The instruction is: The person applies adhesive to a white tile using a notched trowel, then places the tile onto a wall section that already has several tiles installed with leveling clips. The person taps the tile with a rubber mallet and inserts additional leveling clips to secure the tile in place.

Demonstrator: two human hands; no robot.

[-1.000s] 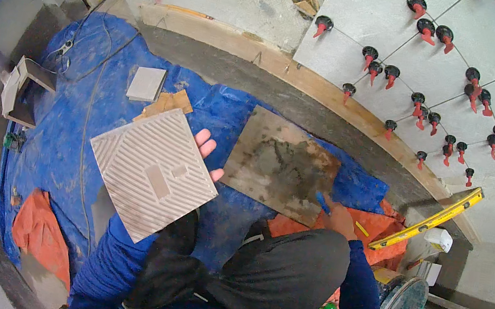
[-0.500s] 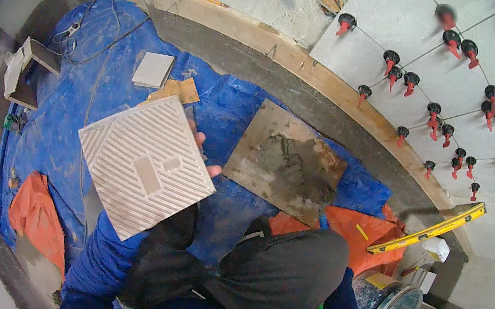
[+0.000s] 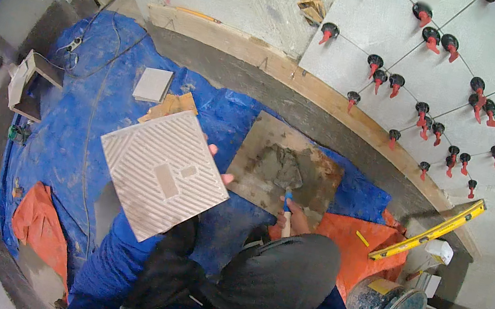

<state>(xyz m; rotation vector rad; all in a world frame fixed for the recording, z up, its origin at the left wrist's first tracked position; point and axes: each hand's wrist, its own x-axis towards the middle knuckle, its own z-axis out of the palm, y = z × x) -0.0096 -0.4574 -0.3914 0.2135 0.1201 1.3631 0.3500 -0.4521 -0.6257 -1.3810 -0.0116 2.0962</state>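
One square tile is resting ribbed face up on my left fingers, and I'm bearing it from beneath, presumably so that the ridged face is staying uncovered. Only the fingertips are showing, peeping past its right edge. Thumb and palm are hiding under the tile, so yes, I'm holding it, but how widely that grip is spanning I cannot tell.

Over to the other side! My right fingers are curling closed round the handle of a trowel, blue toward the blade and pale toward the butt. Its blade is pointing away from me, at the grey mortar in the middle of the board; whether it's digging in or only lying on top, I can't tell. That board is lying flat on the blue tarp, probably keeping the mix off the sheeting.

And the layout? The tile is sitting well to the left of the trowel, with my left fingertips showing between it and the board. Just right of my right fingers an orange sheet is spreading, and farther right a bucket is standing within reach, I'd guess for convenience.
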